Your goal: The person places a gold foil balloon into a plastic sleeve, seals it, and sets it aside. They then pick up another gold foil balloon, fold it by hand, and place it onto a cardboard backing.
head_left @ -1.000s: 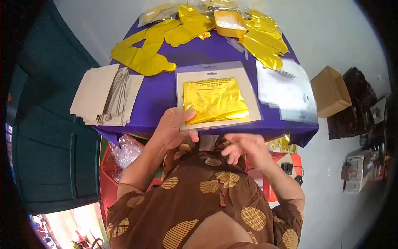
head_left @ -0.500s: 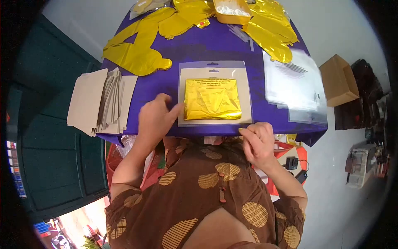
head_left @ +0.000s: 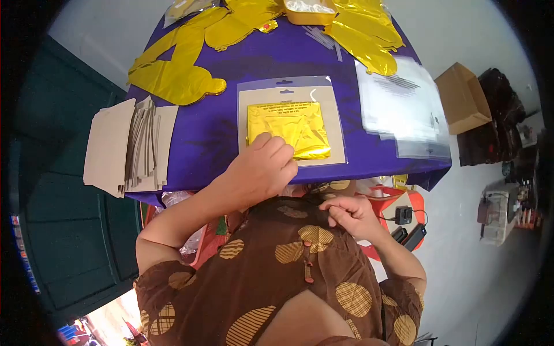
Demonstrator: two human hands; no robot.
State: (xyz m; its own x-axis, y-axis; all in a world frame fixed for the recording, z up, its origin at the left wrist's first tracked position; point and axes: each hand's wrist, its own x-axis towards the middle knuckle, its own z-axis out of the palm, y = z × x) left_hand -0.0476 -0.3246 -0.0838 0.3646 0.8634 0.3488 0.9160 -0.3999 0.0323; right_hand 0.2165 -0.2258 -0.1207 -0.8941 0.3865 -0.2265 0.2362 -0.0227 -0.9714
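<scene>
A clear plastic bag [head_left: 337,124] lies flat on the purple table, with a beige card and a folded gold foil balloon [head_left: 288,124] inside it. Dark print runs across the top of the foil. My left hand [head_left: 262,167], fingers curled together, is over the lower left part of the bag and covers that corner. What its fingertips grip, if anything, is hidden. My right hand [head_left: 349,216] is just below the table's front edge, in front of the brown patterned clothing. Its thumb and fingers are pinched together, and I cannot make out anything in them.
Beige cards [head_left: 109,147] are stacked at the left, clear plastic bags [head_left: 398,104] at the right. Flat gold foil balloons [head_left: 173,75] and a yellow tub [head_left: 311,14] of white material lie at the back, near thin clear strips [head_left: 323,39]. A cardboard box [head_left: 461,98] stands beyond the table.
My left hand has moved right, from beside the bag to over its lower left part, and its fingers have curled. My right hand has dropped lower, away from the bag's corner.
</scene>
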